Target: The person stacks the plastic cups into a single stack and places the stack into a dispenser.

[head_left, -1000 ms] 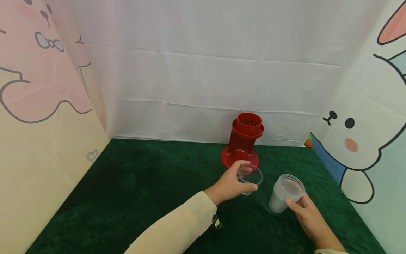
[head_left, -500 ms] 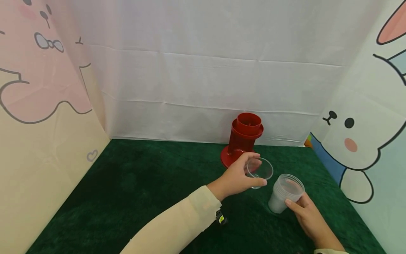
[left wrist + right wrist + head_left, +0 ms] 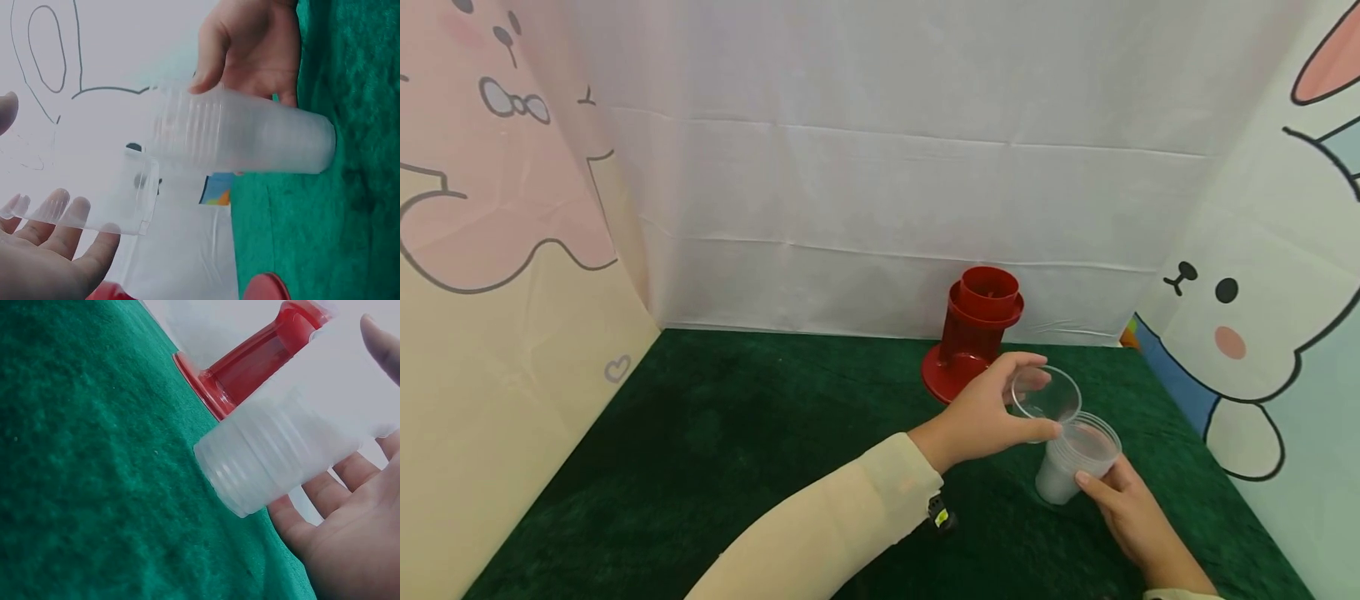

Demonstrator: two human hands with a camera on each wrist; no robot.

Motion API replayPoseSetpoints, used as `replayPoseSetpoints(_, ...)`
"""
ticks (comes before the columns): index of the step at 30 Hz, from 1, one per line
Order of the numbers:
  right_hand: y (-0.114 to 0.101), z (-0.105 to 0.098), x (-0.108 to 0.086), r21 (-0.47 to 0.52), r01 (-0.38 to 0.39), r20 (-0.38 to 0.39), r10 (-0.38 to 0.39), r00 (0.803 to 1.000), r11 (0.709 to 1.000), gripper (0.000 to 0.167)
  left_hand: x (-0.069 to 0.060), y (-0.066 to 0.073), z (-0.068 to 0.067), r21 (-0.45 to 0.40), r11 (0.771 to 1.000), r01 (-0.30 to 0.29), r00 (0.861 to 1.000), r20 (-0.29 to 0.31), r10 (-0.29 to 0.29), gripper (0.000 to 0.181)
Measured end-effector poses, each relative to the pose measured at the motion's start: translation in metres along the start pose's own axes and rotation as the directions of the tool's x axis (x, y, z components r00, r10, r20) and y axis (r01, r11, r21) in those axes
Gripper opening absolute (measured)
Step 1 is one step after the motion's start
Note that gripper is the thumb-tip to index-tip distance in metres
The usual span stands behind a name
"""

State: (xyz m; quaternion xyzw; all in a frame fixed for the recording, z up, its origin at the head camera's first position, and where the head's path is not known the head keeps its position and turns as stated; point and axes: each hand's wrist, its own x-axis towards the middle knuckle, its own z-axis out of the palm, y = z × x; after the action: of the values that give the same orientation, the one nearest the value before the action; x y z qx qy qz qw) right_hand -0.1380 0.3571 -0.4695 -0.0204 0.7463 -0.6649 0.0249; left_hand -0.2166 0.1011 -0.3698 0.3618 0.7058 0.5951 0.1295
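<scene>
In the head view my left hand (image 3: 985,417) grips a single clear plastic cup (image 3: 1047,398) between thumb and fingers. That cup is just up and left of a stack of nested clear plastic cups (image 3: 1060,475), its rim overlapping theirs in this view. The left wrist view shows a gap between the single cup (image 3: 112,200) and the stack (image 3: 269,137). My right hand (image 3: 1138,521) holds the stack from its right side, thumb near the rims. The stack is tilted slightly, its base at the green cloth.
A red cylindrical stand (image 3: 973,337) with a round base and stepped top rises behind my left hand. Green cloth (image 3: 737,467) covers the table. A white curtain (image 3: 850,208) hangs at the back, with printed cartoon sheets at both sides.
My left hand has carried the single cup rightward and slightly up, toward the stack. My right hand and the stack have stayed nearly still.
</scene>
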Motion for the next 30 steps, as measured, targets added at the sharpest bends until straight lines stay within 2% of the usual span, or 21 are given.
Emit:
replayPoseSetpoints(7, -0.003, 0.001, 0.003, -0.03, -0.049, 0.01, 0.049, 0.999, 0.998, 0.067, 0.009, 0.011, 0.002, 0.039, 0.999, -0.013, 1.0, 0.023, 0.012, 0.069)
replayPoseSetpoints(12, -0.005, 0.002, 0.004, -0.047, -0.051, 0.019, 0.052, 0.998, 0.998, 0.07, 0.015, 0.018, 0.001, 0.062, 0.998, -0.029, 0.999, 0.035, 0.027, 0.069)
replayPoseSetpoints(19, -0.004, 0.002, 0.004, -0.053, -0.08, 0.01, 0.081, 0.997, 0.995, 0.072, 0.019, 0.022, 0.004, 0.045, 0.999, -0.029, 0.999, 0.039, 0.027, 0.069)
replayPoseSetpoints(30, -0.003, 0.0, 0.002, -0.051, -0.068, 0.008, 0.068, 0.998, 0.996, 0.074, 0.03, 0.027, 0.021, -0.014, 1.0, 0.01, 1.0, 0.028, -0.01, 0.067)
